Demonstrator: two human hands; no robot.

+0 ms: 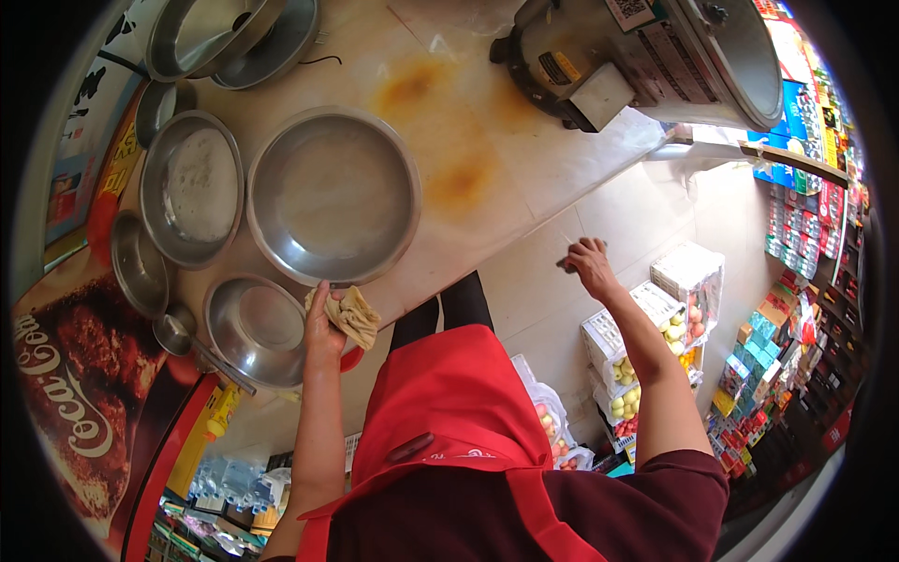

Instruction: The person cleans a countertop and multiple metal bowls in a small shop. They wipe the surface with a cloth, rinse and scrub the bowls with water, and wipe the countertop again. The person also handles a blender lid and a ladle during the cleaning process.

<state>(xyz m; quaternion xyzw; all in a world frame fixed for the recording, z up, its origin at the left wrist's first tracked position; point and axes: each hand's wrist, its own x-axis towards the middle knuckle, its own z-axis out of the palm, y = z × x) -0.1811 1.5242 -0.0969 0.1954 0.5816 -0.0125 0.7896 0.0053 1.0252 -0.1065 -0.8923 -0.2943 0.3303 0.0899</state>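
My left hand (324,330) has a crumpled tan cloth (355,317) in its grip, and its thumb rests at the near rim of a large, shallow steel basin (333,200). The basin sits on the table with nothing in it. Off to the right, past the table edge, my right hand (592,265) is raised above the tiled floor. Its fingers are curled around a small dark object (564,265), too little of which shows to name. Beside the large basin stand another steel basin (200,190) and a steel bowl (260,330).
More steel bowls (140,263), a ladle (175,331) and stacked pans (211,35) crowd the table's left. A large metal cooker (632,70) stands at the far right of the stained table (463,239). Crates of fruit (625,337) sit on the floor to my right.
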